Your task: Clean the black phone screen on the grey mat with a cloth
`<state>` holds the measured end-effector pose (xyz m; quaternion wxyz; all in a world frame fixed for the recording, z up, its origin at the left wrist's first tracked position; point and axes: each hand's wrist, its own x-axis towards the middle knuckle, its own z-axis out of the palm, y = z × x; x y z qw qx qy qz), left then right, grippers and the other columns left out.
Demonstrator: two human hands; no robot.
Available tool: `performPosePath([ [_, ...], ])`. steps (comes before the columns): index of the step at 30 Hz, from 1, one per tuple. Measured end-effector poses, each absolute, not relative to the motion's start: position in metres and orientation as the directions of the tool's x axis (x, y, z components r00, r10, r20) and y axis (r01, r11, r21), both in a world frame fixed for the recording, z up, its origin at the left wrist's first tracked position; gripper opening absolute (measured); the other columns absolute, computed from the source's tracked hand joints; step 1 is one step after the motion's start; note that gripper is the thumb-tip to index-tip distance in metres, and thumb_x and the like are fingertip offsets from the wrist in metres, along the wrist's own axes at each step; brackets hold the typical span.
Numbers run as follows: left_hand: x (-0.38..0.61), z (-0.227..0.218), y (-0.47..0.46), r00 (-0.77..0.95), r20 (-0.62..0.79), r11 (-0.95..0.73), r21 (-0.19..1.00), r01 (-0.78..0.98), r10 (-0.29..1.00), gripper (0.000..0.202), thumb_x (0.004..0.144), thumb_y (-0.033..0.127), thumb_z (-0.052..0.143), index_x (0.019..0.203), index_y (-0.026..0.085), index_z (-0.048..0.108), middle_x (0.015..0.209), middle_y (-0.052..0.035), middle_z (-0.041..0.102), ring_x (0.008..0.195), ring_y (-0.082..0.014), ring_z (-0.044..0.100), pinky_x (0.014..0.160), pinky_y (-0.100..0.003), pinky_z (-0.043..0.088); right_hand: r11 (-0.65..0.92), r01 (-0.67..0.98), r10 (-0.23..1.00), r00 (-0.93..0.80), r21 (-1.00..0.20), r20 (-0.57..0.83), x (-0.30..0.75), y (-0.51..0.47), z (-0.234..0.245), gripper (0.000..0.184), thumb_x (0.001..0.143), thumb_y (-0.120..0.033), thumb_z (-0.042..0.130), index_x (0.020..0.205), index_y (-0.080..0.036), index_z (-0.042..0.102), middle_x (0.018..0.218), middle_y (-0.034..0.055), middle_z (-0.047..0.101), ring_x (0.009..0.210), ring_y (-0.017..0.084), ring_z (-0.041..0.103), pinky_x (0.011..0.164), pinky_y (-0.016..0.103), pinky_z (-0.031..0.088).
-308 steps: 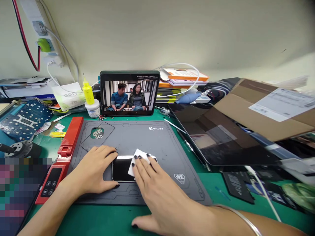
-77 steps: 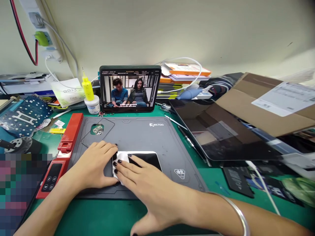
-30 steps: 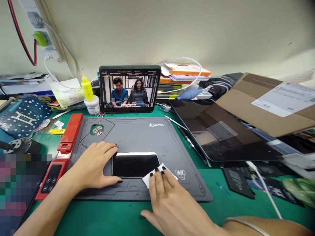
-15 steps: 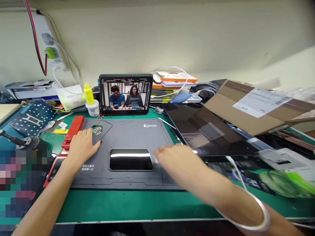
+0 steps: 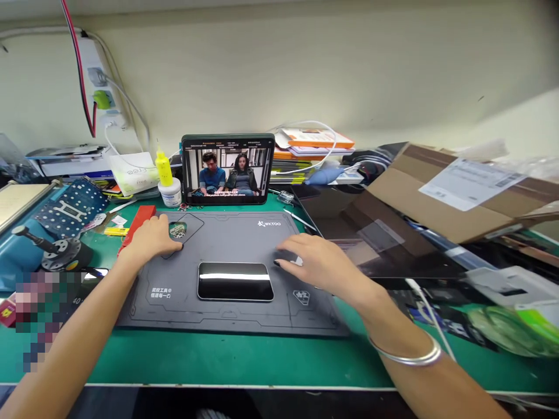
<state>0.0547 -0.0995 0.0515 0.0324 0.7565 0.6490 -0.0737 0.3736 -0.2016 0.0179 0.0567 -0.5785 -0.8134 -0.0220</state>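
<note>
A glossy black smartphone (image 5: 236,281) lies flat, screen up, on the grey WKTOO repair mat (image 5: 227,241). My left hand (image 5: 152,238) rests on the mat beside a cutout holding a small circuit board (image 5: 177,230), with the fingers loosely curled and holding nothing. To the right of the phone and apart from it, my right hand (image 5: 315,267) hovers with curled fingers over the mat. A scrap of white cloth wipe (image 5: 298,262) shows beneath those fingers; most of it is hidden.
A tablet (image 5: 227,170) showing a video stands behind the mat, next to a yellow glue bottle (image 5: 164,171). A red clamp bar (image 5: 138,220) lies at the mat's left. A dark glass panel (image 5: 375,244) and cardboard box (image 5: 458,198) occupy the right.
My right hand has left the phone and moved right, taking the white wipe from view. My left hand has slid up the mat toward the cutout. The phone lies fully uncovered.
</note>
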Motion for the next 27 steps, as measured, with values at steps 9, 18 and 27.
performPosePath([
  [9, 0.06, 0.048, -0.079, 0.196, -0.161, -0.197, 0.01, 0.98, 0.967, 0.047, 0.069, 0.047, 0.064, 0.103, 0.016, 0.054, 0.114, -0.0168, 0.063, 0.112, -0.0345, 0.058, 0.082, -0.038, 0.052, 0.44, 0.886, 0.888, -0.405, -0.149, 0.216, 0.371, -0.212, 0.011, 0.016, 0.092, -0.025, 0.057, 0.099, -0.016, 0.068, 0.103, 0.0099, 0.069, 0.094, 0.025, 0.064, 0.082, 0.04, 0.052],
  [18, 0.072, 0.064, -0.108, 0.356, -0.002, -0.354, 0.099, 0.93, 0.934, 0.053, 0.072, 0.044, 0.063, 0.114, 0.015, 0.046, 0.115, -0.0141, 0.062, 0.104, -0.0296, 0.062, 0.084, -0.038, 0.051, 0.47, 0.854, 0.841, -0.356, -0.224, 0.407, 0.37, -0.214, 0.015, 0.027, 0.09, -0.025, 0.06, 0.115, -0.014, 0.063, 0.12, 0.0127, 0.065, 0.112, 0.027, 0.059, 0.096, 0.044, 0.049],
  [27, 0.109, 0.045, -0.168, 0.814, 0.254, -0.852, 0.142, 0.503, 0.523, 0.057, 0.07, 0.028, 0.065, 0.121, 0.011, 0.047, 0.121, -0.0181, 0.063, 0.106, -0.0332, 0.063, 0.088, -0.045, 0.051, 0.668, 0.638, 0.734, -0.478, -0.383, 0.483, 0.369, -0.214, 0.012, 0.054, 0.081, -0.03, 0.077, 0.127, -0.017, 0.053, 0.129, 0.0149, 0.06, 0.122, 0.031, 0.054, 0.102, 0.05, 0.049],
])
